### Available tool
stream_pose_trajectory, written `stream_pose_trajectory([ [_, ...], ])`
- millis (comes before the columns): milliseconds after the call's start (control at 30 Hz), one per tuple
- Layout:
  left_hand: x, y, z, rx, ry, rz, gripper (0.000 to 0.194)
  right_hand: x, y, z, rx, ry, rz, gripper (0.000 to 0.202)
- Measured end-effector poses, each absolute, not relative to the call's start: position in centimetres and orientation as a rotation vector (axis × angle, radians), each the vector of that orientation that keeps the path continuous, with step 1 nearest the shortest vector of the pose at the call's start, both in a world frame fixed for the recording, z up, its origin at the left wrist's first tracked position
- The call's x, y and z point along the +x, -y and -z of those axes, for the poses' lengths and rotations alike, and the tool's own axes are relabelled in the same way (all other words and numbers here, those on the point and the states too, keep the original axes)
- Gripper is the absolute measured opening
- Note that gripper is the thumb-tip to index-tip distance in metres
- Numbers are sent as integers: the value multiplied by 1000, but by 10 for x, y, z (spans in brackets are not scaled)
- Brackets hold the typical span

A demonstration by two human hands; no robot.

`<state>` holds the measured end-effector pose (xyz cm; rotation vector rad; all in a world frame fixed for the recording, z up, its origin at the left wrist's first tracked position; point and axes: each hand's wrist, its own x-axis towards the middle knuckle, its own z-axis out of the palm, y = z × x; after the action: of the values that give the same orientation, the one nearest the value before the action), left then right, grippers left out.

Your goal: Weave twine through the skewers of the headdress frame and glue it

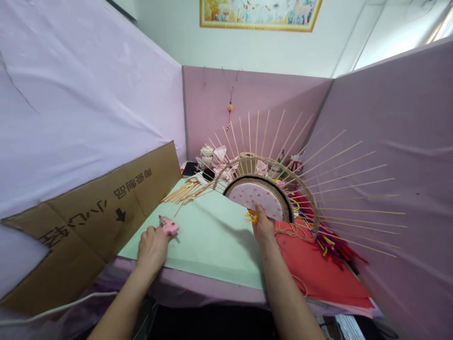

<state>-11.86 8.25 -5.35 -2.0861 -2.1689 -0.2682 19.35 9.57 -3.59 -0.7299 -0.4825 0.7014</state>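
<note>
Fan-shaped stick frame (256,195) sits right of center, held up over the table (215,284). Right hand (264,229) is clamped on its lower edge, thumb on the pink spotted half-disc, so that's the nearer hand; the frame spreads above and to both sides of it. Flat edge = long axis, slopes from center down toward lower right; sticks radiate up and right. Left hand (153,248) is lower left, well apart from the frame, fingers closed around a small pink tool (170,226); exact grip partly hidden. Frame lies up and right of that hand. Loose sticks (186,192) lie above the left hand on the green sheet (208,241). Red sheet (314,269) is lower right, beside the right forearm, twine (290,231) at its upper edge.
</note>
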Motion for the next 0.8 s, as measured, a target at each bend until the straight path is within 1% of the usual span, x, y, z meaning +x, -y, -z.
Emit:
stream_pose_trajectory([
  [233,-108,-102,45,-2058,2186,350,46,194,-99,40,-739,513,-710,48],
  [300,-105,-98,33,-2033,2193,336,45,194,-101,44,-750,515,-731,47],
  [367,-94,-91,14,-2046,2149,414,43,194,-103,49,-755,534,-750,44],
  [400,-84,-88,1,-2085,2086,518,41,194,-104,52,-758,547,-755,43],
  [467,-55,-84,-27,-2145,1873,867,37,193,-104,55,-768,575,-752,43],
  [533,-19,-85,-54,-2260,1474,1244,31,192,-104,56,-783,591,-745,45],
  [600,18,-91,-78,-2343,1095,1508,29,191,-103,55,-791,599,-739,46],
  [667,47,-99,-95,-2347,897,1636,31,190,-102,53,-782,605,-755,45],
  [800,76,-118,-113,-2277,808,1753,34,189,-101,52,-766,600,-800,39],
])
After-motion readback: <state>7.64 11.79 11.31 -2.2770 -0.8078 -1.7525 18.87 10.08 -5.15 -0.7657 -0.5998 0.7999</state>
